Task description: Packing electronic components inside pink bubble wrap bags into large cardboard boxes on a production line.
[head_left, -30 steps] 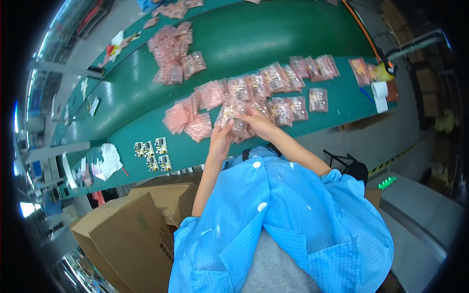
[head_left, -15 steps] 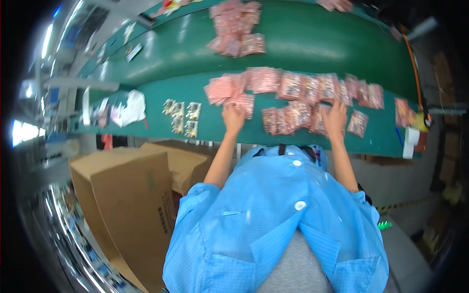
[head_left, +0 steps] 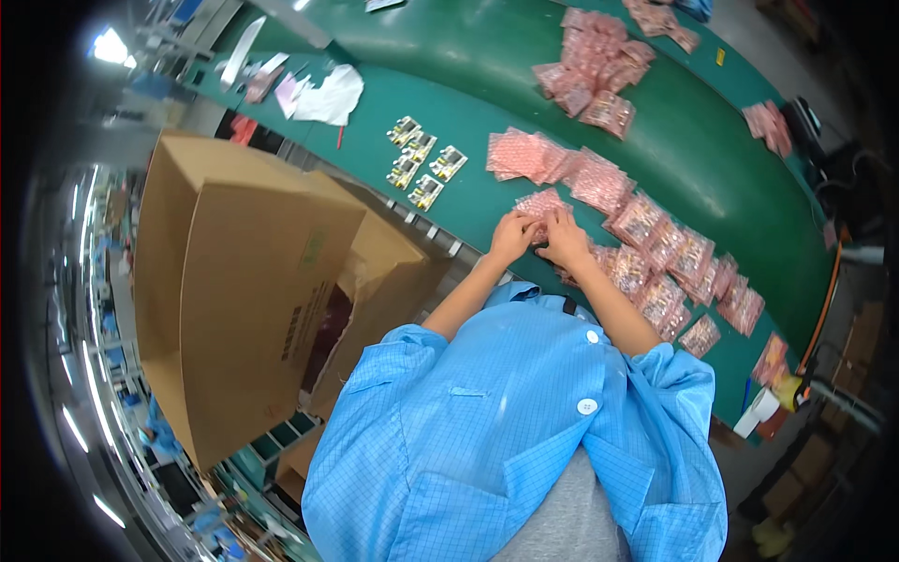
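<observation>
Both my hands are together at the near edge of the green bench, on one pink bubble-wrap bag. My left hand grips its near left side with bent fingers. Close beside it, my right hand holds the near right side, fingertips on the plastic. What is inside this bag cannot be made out. Just beyond lie flat, overlapping pink bubble-wrap bags. To the right, rows of filled pink bags show small parts through the plastic. Several small circuit boards lie bare on the bench to the left.
A big open cardboard box stands at the left below the bench edge. Farther left on the bench are a white plastic bag and a red stick-like item. More pink bags are heaped on the raised green surface behind.
My right hand has come left from the filled bags to join my left hand at the pink bubble-wrap bag. The view has turned, so the bench now slants down to the right.
</observation>
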Action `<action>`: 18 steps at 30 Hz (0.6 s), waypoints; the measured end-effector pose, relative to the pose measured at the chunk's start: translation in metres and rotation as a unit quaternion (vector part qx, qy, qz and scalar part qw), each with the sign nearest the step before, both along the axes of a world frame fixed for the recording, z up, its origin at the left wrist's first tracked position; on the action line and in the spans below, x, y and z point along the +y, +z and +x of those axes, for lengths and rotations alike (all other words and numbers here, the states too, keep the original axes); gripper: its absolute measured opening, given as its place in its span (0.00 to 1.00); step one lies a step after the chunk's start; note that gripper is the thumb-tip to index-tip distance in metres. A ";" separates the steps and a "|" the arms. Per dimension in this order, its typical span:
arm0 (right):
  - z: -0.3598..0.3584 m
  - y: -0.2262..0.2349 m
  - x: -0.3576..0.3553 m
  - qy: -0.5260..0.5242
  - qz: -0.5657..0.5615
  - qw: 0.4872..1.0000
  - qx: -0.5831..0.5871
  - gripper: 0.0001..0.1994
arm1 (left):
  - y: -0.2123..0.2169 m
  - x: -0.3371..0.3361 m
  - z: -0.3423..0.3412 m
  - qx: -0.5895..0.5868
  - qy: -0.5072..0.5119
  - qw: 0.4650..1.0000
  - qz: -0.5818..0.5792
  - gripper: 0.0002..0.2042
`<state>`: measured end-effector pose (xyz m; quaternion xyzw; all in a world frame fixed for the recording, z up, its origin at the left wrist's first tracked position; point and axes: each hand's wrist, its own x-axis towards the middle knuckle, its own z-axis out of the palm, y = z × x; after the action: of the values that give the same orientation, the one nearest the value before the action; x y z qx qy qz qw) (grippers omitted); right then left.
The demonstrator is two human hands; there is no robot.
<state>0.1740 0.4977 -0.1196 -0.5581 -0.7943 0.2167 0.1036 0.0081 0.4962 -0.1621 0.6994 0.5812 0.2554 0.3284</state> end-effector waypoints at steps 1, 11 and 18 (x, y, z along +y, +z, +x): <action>-0.007 -0.004 0.005 0.013 0.000 1.000 0.001 0.20 | 0.003 0.000 -0.002 -0.017 0.009 1.000 0.004 0.16; -0.010 0.010 0.046 -0.098 -0.179 0.893 0.402 0.11 | 0.008 0.045 -0.141 0.217 0.333 0.918 0.003 0.41; -0.052 -0.060 0.021 -0.093 -0.449 0.769 0.446 0.10 | -0.001 0.054 -0.180 0.245 0.342 0.899 -0.123 0.45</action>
<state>0.1218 0.5184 -0.1797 -0.4532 -0.4149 0.7623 0.2032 -0.1717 0.5498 -0.1635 0.4522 0.8733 0.0991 0.1517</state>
